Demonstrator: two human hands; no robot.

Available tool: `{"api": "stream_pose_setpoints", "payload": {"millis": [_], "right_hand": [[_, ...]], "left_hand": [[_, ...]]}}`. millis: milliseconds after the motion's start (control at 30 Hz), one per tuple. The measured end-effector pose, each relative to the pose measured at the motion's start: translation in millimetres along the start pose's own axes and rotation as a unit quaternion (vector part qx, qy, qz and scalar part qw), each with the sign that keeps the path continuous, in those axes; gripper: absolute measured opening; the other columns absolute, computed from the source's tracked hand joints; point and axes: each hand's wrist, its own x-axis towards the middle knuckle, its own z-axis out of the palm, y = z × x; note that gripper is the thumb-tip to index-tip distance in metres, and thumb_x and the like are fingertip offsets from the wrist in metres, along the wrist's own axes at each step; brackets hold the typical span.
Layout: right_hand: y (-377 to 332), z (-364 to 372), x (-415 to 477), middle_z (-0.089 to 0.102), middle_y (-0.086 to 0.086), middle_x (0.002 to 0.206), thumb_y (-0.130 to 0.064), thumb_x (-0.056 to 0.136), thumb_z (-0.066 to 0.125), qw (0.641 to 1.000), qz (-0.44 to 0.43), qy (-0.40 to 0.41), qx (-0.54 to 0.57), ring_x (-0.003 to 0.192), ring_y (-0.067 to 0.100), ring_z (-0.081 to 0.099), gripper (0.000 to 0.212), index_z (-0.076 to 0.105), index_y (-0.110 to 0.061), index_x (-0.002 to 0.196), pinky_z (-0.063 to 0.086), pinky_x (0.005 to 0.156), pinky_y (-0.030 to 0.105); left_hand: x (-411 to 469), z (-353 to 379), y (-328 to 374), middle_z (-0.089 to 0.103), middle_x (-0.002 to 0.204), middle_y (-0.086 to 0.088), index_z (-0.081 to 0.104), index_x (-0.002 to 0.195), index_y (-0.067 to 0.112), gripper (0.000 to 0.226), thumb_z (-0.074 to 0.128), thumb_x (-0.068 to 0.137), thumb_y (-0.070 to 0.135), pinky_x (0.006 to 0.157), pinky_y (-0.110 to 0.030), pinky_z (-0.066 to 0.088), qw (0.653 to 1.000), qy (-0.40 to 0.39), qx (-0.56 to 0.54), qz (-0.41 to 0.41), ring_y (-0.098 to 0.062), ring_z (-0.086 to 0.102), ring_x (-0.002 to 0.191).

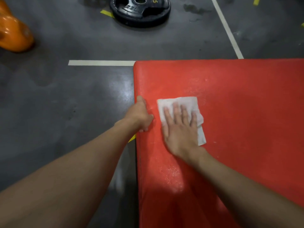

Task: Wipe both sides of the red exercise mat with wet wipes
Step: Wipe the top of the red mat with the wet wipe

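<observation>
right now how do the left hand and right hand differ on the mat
The left hand is at the left edge of the red exercise mat, fingers curled round that edge; the right hand lies further in on the top surface. The left hand touches the mat directly, while the right hand presses a white wet wipe flat, fingers straight and spread. Both are bare and on the same mat.
</observation>
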Motion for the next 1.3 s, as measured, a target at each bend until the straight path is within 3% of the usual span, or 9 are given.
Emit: {"api": "stream_pose_setpoints", "payload": {"millis": [100,200,400,533,667,867,1000,1167,1300], "right_hand": [[17.6,-3.9,8.5,0.017,0.002,0.165,-0.046,0.101,0.018,0.99,-0.138,-0.01,-0.017,0.152,0.024,0.011,0.055,0.023,-0.035,0.155,0.005,0.121,0.051],[29.9,-10.0,39.8,0.008,0.0,0.167,-0.045,0.102,0.015,1.0,-0.023,-0.003,0.007,0.153,0.021,0.001,0.056,0.016,-0.033,0.157,-0.002,0.122,0.048],[24.2,-9.1,48.5,0.014,0.0,0.166,-0.048,0.101,0.012,0.989,-0.145,-0.006,-0.01,0.153,0.024,0.008,0.057,0.02,-0.037,0.156,0.003,0.122,0.051],[18.9,-9.6,77.4,0.011,0.002,0.166,-0.044,0.103,0.017,0.998,0.038,0.018,0.039,0.153,0.024,0.002,0.055,0.019,-0.033,0.157,-0.001,0.122,0.051],[1.7,-3.3,72.1,0.023,0.003,0.163,-0.046,0.1,0.018,0.993,-0.114,0.03,0.006,0.151,0.026,0.016,0.056,0.03,-0.033,0.154,0.006,0.121,0.051],[1.8,-5.1,109.4,0.01,0.001,0.166,-0.047,0.101,0.013,0.999,0.01,0.039,0.031,0.153,0.022,0.002,0.059,0.018,-0.031,0.157,-0.001,0.122,0.049],[17.0,-8.0,118.3,0.017,0.002,0.165,-0.051,0.098,0.009,0.992,-0.127,0.021,0.009,0.153,0.023,0.01,0.061,0.024,-0.035,0.156,0.003,0.122,0.05],[7.9,-5.9,155.7,0.011,0.003,0.166,-0.046,0.101,0.014,0.998,0.035,0.037,0.044,0.153,0.024,0.004,0.059,0.018,-0.03,0.157,-0.001,0.121,0.051],[12.7,-6.5,152.8,0.024,0.003,0.163,-0.051,0.099,0.013,0.99,-0.133,0.047,0.007,0.151,0.025,0.018,0.06,0.03,-0.035,0.154,0.008,0.121,0.051]], "left_hand": [[0.9,-2.6,3.1,0.069,0.069,-0.015,0.007,0.144,0.031,0.081,0.062,0.087,0.013,0.042,-0.034,0.055,0.999,-0.018,-0.014,-0.032,-0.032,0.069,0.053],[3.3,-1.7,4.2,0.07,0.067,-0.013,-0.012,0.151,0.037,0.102,0.063,0.087,0.012,0.041,-0.03,0.052,0.998,-0.032,-0.006,-0.048,-0.029,0.07,0.053],[15.3,-15.1,6.4,0.065,0.052,-0.004,0.024,0.122,0.032,0.07,0.076,0.077,0.016,0.043,-0.031,0.053,0.998,-0.042,0.0,-0.057,-0.023,0.066,0.044],[23.1,-23.8,10.3,0.05,0.122,-0.01,0.026,0.113,0.03,0.09,0.092,0.054,0.042,0.092,-0.05,0.048,0.984,0.013,0.178,-0.022,-0.032,0.054,0.108],[34.3,-31.8,13.7,-0.005,0.162,-0.006,0.003,0.153,0.027,0.143,0.095,0.045,0.045,0.111,-0.057,0.025,0.972,0.004,0.231,0.032,-0.034,0.003,0.148],[40.0,-32.1,15.9,-0.023,0.161,-0.007,-0.019,0.153,0.01,0.153,0.092,0.054,0.046,0.118,-0.051,0.015,0.956,-0.046,0.288,0.036,-0.025,-0.012,0.15],[39.2,-33.5,18.3,-0.027,0.16,-0.006,-0.022,0.152,0.01,0.152,0.091,0.057,0.047,0.117,-0.052,0.015,0.955,-0.048,0.292,0.033,-0.024,-0.014,0.15],[38.4,-32.4,18.9,-0.03,0.159,-0.006,-0.024,0.151,0.01,0.151,0.091,0.059,0.044,0.118,-0.051,0.015,0.954,-0.057,0.291,0.035,-0.024,-0.015,0.15],[38.5,-33.2,19.1,-0.032,0.158,-0.006,-0.025,0.15,0.01,0.151,0.09,0.06,0.045,0.118,-0.052,0.016,0.955,-0.06,0.288,0.036,-0.023,-0.014,0.15]]}}
